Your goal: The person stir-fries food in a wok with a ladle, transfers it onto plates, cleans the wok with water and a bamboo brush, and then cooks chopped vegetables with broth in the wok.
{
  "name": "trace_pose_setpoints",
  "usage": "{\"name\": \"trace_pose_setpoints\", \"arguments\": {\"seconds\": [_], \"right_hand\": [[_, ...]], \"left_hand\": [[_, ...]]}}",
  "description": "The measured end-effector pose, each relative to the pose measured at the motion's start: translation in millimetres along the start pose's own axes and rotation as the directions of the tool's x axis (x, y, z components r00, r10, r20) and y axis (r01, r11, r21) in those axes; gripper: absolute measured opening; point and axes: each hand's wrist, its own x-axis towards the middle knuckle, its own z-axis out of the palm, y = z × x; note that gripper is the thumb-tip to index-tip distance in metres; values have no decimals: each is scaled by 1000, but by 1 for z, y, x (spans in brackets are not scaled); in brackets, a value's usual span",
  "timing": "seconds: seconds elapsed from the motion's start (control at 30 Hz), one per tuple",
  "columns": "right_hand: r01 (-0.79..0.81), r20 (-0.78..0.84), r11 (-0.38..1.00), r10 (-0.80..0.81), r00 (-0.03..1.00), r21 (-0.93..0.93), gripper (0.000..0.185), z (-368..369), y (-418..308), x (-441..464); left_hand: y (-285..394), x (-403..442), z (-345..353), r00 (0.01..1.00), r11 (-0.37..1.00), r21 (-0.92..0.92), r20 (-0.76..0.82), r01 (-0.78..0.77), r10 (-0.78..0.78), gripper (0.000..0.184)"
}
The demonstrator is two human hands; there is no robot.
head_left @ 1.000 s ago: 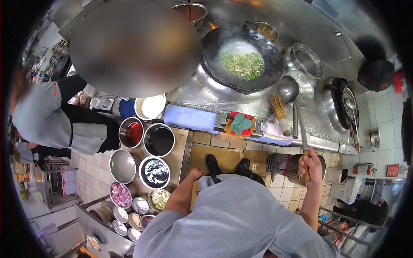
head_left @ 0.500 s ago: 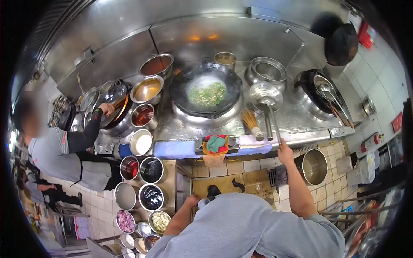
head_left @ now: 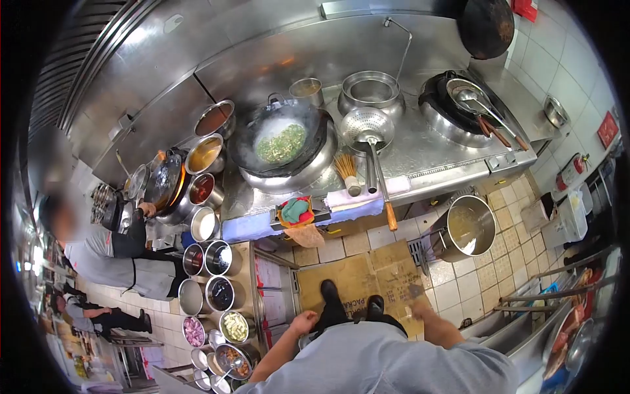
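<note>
My left hand hangs in front of my body, fingers curled in, with nothing seen in it. Smeared by motion, my right hand hovers low over the cardboard on the floor, away from the stove; its fingers cannot be made out. A ladle lies across the perforated strainer, its wooden handle jutting past the stove's front edge. Chopped green food steams in a large black wok on the burner. A bamboo brush rests beside the strainer.
Several metal pots of sauces and cut vegetables, among them a pot of dark liquid, stand at my left. A tall steel pot stands on the floor at right. A co-worker works at the left wok. Folded cloths lie at the stove's edge.
My right hand has let go of the ladle's wooden handle and dropped back toward my body. The view has shifted right. The co-worker's hand has moved back from their wok.
</note>
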Motion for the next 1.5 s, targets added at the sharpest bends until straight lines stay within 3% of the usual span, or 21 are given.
{"name": "trace_pose_setpoints", "arguments": {"seconds": [0.03, 0.1, 0.2, 0.27, 0.37, 0.4, 0.43, 0.47, 0.57, 0.63, 0.7, 0.83, 0.93, 1.0, 1.07, 1.13, 1.17, 1.2, 1.27, 1.4, 1.5], "right_hand": [[-554, 374, 832, 509, 776, 17, 14, 17, 63, -23], [-674, 337, 733, 614, 713, 90, 19, 15, 6, -94], [-613, 347, 784, 550, 759, 100, 22, 1, -8, -104], [-581, 369, 805, 506, 779, 122, 26, 12, 4, -113], [-706, 493, 625, 522, 696, 333, 28, 26, 44, -66], [-677, 103, 722, 670, 735, 144, 29, -9, -69, -86], [-545, 15, 820, 551, 834, 177, 32, -10, -88, -70], [-396, -83, 899, 416, 906, 188, 35, -12, -100, -52], [-297, -27, 863, 337, 941, 408, 32, -29, -210, -30], [-173, -14, 953, 182, 983, 250, 31, -14, -229, 1], [-74, -29, 989, 78, 997, 125, 34, 6, -248, 19], [-39, 98, 996, 31, 995, 79, 35, 42, -260, 17], [-68, 222, 996, 79, 972, -59, 33, 54, -256, -16], [25, 282, 907, 105, 954, -421, 29, 62, -248, -43], [196, 419, 815, 62, 906, -545, 27, 61, -235, -57], [33, 402, 874, 189, 896, -485, 27, 58, -212, -70], [-141, 403, 897, 323, 856, -420, 27, 53, -207, -77], [-139, 399, 898, 318, 860, -416, 27, 47, -202, -86], [-354, 212, 921, 383, 899, -166, 29, 30, -195, -111], [-463, 165, 885, 464, 871, -44, 30, 10, -167, -131], [-489, 114, 872, 485, 867, 11, 27, 7, -156, -150]], "left_hand": [[-11, -3, 5, 998, 999, 9, -27, -53, 53, 32], [-44, -12, 18, 994, 997, 27, -81, -67, 69, 34], [-85, -17, 23, 993, 957, 288, -113, 20, 13, 38], [-158, 11, 28, 964, 908, 328, 37, -260, 263, 39], [-172, 14, 6, 944, 797, 506, 210, -328, 255, 34], [-168, 10, -3, 940, 786, 517, 227, -338, 256, 34], [-159, 6, -9, 991, 967, 226, 83, -117, 101, 32], [-149, 6, -17, 995, 988, -122, -3, 100, -101, 30], [-130, 19, -39, 990, 998, 37, -134, -43, 48, 29], [-125, 38, -43, 995, 997, 72, -95, 42, -35, 31], [-100, 28, -39, 993, 995, 85, -96, -54, 63, 36], [-72, 20, 0, 997, 990, 127, -50, -55, 62, 31], [-84, 24, 44, 959, 956, -100, -86, -277, 269, 27], [-84, 3, 59, 973, 965, -140, 26, -224, 230, 27], [-124, 11, 84, 981, 965, -223, 105, -139, 166, 28], [-141, -20, 82, 962, 962, 28, 28, -273, 272, 30], [-152, -23, 79, 971, 964, 128, 68, -235, 228, 30], [-166, -29, 76, 979, 954, 228, 103, -197, 178, 31], [-213, -23, 80, 993, 974, 203, 78, -105, 91, 30], [-262, -18, 67, 1000, 999, 20, -1, -28, 28, 28], [-247, -34, 59, 985, 982, -78, 23, 174, -173, 28]]}}
